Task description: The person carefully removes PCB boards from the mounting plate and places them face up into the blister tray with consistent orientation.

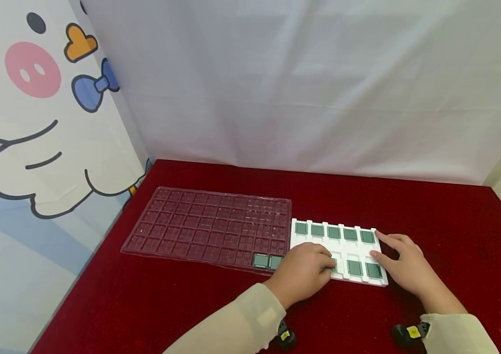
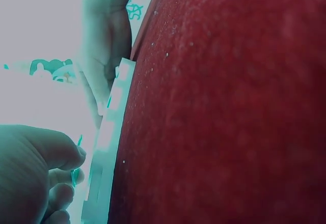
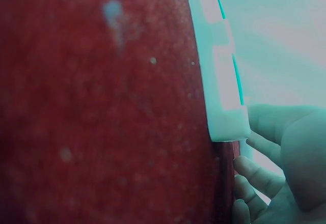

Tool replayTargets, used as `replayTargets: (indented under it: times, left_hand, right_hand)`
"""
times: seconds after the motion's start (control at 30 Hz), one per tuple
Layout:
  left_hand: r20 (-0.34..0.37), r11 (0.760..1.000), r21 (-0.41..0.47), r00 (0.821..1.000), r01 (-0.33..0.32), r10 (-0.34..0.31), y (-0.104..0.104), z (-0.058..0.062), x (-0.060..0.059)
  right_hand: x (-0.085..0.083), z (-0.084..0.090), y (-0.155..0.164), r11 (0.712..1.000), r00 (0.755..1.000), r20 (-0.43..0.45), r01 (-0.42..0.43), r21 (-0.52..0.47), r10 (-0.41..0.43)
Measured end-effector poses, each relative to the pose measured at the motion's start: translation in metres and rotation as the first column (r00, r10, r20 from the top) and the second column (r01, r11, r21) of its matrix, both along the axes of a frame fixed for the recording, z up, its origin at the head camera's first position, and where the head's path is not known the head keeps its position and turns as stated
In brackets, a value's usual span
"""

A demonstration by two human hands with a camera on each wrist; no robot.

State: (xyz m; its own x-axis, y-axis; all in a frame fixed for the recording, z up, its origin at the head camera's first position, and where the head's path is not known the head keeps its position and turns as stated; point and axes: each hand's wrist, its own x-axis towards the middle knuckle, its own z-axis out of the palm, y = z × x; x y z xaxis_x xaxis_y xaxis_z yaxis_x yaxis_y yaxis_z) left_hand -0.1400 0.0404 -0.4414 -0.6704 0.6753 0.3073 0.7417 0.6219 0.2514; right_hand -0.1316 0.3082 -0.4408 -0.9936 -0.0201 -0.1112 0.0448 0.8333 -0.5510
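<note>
Head view downward; wrist views tabletop-close.

You find no readable text, number, brand or label anywhere in these views. The yellow tags (image 1: 413, 332) on your wrist devices are too small to make out, and the teal mark (image 2: 134, 11) in the left wrist view is too blurred to read.

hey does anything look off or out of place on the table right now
Nothing stands out. The white tray and clear tray lie flat on the red cloth, and the green chips sit square in their pockets.
</note>
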Motion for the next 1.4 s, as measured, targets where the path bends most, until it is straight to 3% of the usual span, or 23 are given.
replayTargets:
  times: [0.6,0.97,1.4]
  left_hand:
    - [0.023,1.000,0.016,0.999,-0.024,0.024,-0.017,0.000,0.002]
    - [-0.005,0.999,0.026,1.000,-0.031,0.031,-0.028,-0.001,0.003]
    - [0.050,1.000,0.015,0.999,-0.020,0.019,-0.045,-0.002,0.003]
  right_hand:
    - [0.000,0.000,0.000,1.000,1.000,-0.004,-0.002,-0.002,0.002]
    - [0.000,-0.001,-0.001,1.000,1.000,-0.008,-0.003,-0.004,0.002]
    - [0.000,-0.001,0.000,1.000,1.000,-0.002,0.005,0.005,-0.005]
